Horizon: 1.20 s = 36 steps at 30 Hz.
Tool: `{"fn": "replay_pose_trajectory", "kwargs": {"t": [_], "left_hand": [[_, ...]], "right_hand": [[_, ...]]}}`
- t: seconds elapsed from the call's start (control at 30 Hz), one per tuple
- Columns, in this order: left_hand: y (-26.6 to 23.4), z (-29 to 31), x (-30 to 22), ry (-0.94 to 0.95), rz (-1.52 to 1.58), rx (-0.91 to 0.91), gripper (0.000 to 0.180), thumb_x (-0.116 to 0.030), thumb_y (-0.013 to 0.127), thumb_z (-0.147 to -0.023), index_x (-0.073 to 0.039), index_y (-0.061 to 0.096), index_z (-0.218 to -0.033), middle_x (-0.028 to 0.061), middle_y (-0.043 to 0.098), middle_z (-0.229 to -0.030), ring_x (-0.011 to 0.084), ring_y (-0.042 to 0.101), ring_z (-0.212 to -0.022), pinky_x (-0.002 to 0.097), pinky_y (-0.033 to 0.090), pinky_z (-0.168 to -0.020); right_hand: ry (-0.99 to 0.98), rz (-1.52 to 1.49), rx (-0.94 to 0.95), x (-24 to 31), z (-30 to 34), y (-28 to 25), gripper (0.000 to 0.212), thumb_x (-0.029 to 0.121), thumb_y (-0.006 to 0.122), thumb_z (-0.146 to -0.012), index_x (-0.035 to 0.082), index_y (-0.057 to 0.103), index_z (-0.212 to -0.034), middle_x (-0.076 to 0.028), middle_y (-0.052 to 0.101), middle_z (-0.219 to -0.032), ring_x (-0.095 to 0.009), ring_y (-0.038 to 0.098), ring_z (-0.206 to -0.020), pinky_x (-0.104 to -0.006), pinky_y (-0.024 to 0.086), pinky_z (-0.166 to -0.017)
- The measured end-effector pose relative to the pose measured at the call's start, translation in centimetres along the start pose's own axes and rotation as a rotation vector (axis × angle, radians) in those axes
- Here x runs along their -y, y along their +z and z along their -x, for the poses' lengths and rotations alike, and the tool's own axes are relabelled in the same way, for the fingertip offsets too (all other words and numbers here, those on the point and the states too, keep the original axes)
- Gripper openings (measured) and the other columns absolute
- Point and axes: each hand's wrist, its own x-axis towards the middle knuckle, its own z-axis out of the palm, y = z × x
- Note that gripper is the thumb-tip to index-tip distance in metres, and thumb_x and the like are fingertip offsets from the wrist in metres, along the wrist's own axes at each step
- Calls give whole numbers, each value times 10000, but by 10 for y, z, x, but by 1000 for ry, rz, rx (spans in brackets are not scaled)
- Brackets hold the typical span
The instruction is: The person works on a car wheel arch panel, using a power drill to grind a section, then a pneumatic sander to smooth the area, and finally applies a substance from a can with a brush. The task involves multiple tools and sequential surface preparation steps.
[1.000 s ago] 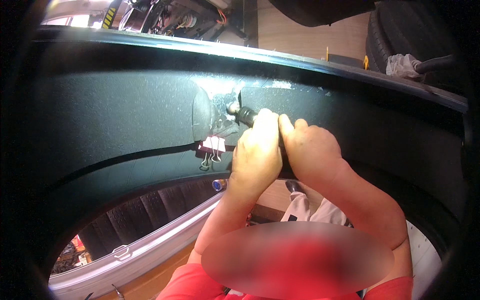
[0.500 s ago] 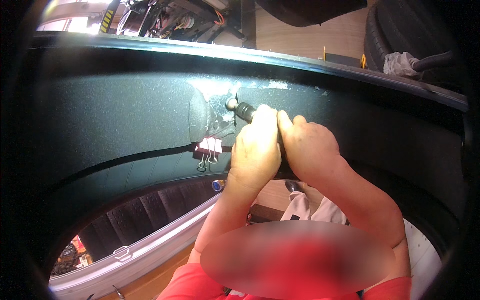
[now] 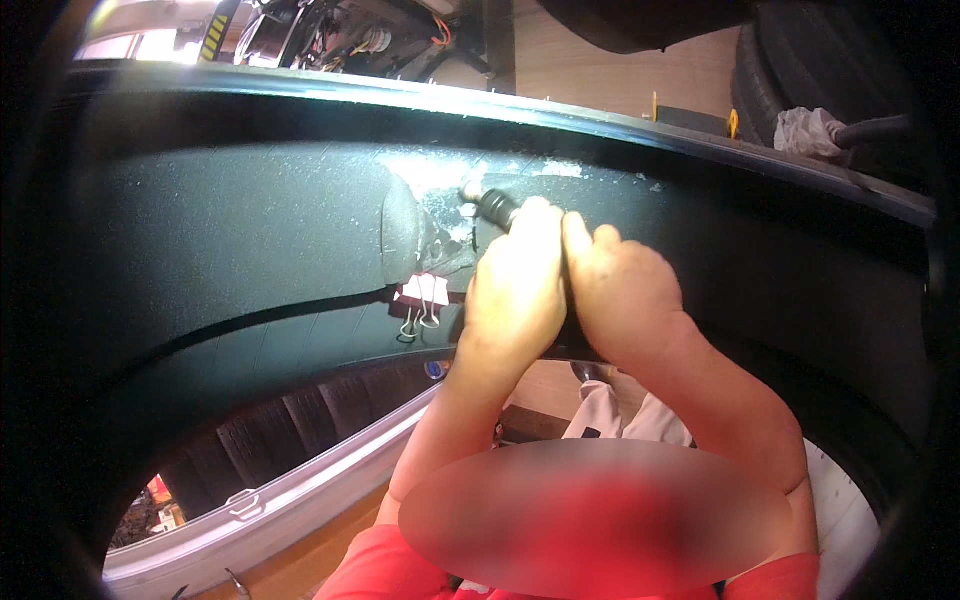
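Observation:
My left hand (image 3: 518, 285) and my right hand (image 3: 627, 290) are both closed around a die grinder (image 3: 497, 208), side by side. Its black collar and round tip show past my left fingers, while the rest of its body is hidden by my hands. The blurred tip sits at the brightly lit, scuffed patch (image 3: 432, 172) on a large dark tyre (image 3: 270, 220). Left of the tip, a raised dark flap (image 3: 400, 235) borders the patch. Below it, a pinkish binder clip (image 3: 424, 290) with wire handles grips the edge of the dark material.
A light metal-looking rim edge (image 3: 400, 92) runs across the far side. Beyond it stand wiring and machine parts (image 3: 360, 40) at left and another tyre (image 3: 810, 60) at right. Through the near opening show a pale frame rail (image 3: 270, 505) and dark ribbed tyres (image 3: 290, 425).
The grinder's tip has shifted slightly right and up along the patch, with both hands moving along with it. The grip looks the same.

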Motion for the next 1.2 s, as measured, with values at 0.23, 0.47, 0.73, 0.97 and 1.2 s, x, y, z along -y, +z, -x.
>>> {"fn": "replay_pose_trajectory", "kwargs": {"t": [0.23,0.47,0.73,0.97,1.2], "left_hand": [[-1,0,-1,56,15,-21,155,-50,512,-911,-18,511,-1062,278,631,-828,482,636,-765,560,495,-677],[-6,3,-4,2,-27,43,177,-20,527,-879,-18,512,-1055,267,624,-848,464,635,-775,535,505,-681],[-5,4,-4,-52,-70,59,145,-34,523,-893,-5,494,-1032,258,614,-823,469,632,-760,538,501,-680],[-9,5,-1,-23,-67,45,182,-17,548,-857,-3,518,-1036,246,620,-869,455,633,-784,534,503,-685],[-9,6,-2,-44,-136,73,192,9,562,-835,-10,544,-1025,215,617,-844,437,641,-755,510,515,-684]], "right_hand": [[-21,-13,55,0,2,-2,241,131,620,-878,51,525,-1085,-158,664,-894,-299,726,-721,-379,591,-584],[-26,-21,57,2,1,4,249,140,630,-874,51,529,-1083,-160,665,-899,-303,728,-740,-380,591,-583],[-28,-58,38,0,2,7,267,130,621,-879,41,526,-1111,-166,665,-897,-304,725,-746,-381,590,-595],[-32,-135,58,2,1,12,288,120,613,-869,38,516,-1127,-187,662,-931,-349,719,-768,-414,592,-625],[-51,-164,39,1,1,14,260,91,615,-865,42,521,-1103,-184,662,-912,-339,725,-777,-399,595,-630]]}}
